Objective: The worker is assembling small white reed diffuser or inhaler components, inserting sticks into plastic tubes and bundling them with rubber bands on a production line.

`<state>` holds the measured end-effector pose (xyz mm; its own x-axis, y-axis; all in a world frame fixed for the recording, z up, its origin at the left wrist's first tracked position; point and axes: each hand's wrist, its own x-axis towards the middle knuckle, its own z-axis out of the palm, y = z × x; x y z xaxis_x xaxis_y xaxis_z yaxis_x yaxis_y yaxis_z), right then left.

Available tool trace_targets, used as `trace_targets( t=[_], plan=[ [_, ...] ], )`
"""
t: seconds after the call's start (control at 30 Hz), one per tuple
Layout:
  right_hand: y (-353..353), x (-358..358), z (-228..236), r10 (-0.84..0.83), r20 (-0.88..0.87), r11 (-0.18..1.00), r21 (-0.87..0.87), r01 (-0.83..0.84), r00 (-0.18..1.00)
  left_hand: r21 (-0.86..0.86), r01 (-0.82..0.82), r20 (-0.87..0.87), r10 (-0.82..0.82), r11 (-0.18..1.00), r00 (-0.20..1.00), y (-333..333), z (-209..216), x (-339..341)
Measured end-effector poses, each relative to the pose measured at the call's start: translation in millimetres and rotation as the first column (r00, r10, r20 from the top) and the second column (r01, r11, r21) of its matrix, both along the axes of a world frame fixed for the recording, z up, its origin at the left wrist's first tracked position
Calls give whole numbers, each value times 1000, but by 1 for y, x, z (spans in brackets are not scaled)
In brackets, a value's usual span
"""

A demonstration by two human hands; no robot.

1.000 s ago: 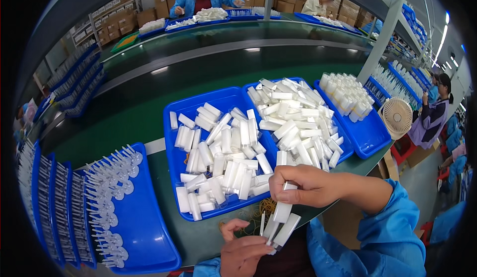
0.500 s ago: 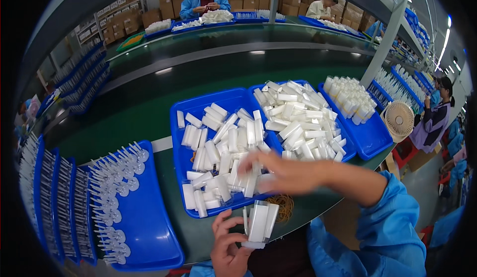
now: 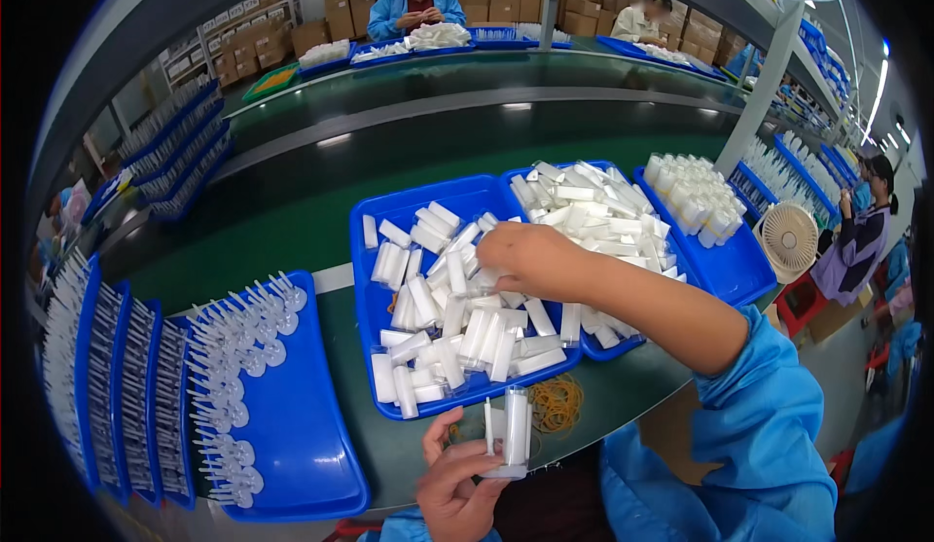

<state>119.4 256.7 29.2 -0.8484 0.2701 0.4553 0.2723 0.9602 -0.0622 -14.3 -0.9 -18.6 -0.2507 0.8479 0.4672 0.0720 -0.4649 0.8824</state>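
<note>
Near the front edge my left hand [image 3: 459, 488] is closed around a small bunch of white pieces in clear sleeves [image 3: 516, 430], held upright. A thin white stick stands at the bunch's left side. My right hand [image 3: 533, 255] reaches down into the middle blue tray [image 3: 365, 294], over a heap of white sleeved pieces [image 3: 421, 299]. Its fingers are curled among the pieces; their tips, and whatever they grip, are hidden beneath the hand. Tan rubber bands [image 3: 558, 404] lie in a tangle on the table, just behind the held bunch.
Another blue tray [image 3: 605, 345] heaped with similar pieces adjoins on the right; beyond it a tray [image 3: 735, 274] holds bundled white pieces. At left, a blue tray [image 3: 292, 445] holds white sticks with round clear bases, beside tilted stacked trays. A fan [image 3: 786, 238] stands far right. Co-workers sit around.
My right hand has moved up and away, from the tray's near side to its far right part. My left hand still holds the bunch, now turned a little. The whole view has shifted slightly.
</note>
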Motion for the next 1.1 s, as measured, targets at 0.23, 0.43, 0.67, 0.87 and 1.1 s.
trace_targets(
  t=[0.23,0.43,0.67,0.87,1.1],
  plan=[
    [-69,12,17,-364,-138,510,-857,73,921,76,82,-222,-64,994,973,7,17,2],
    [-104,14,36,-358,-59,50,-998,-44,932,49,140,-359,-113,989,927,13,13,3],
    [-103,31,18,-217,-211,-14,-976,-219,953,-24,130,-273,-131,991,953,12,16,11],
    [-104,61,37,-27,-81,171,-982,-75,996,-54,148,-236,-156,988,959,10,19,15],
    [-120,72,37,-106,38,568,-818,92,994,3,268,-405,-244,963,881,17,25,12]
  ],
)
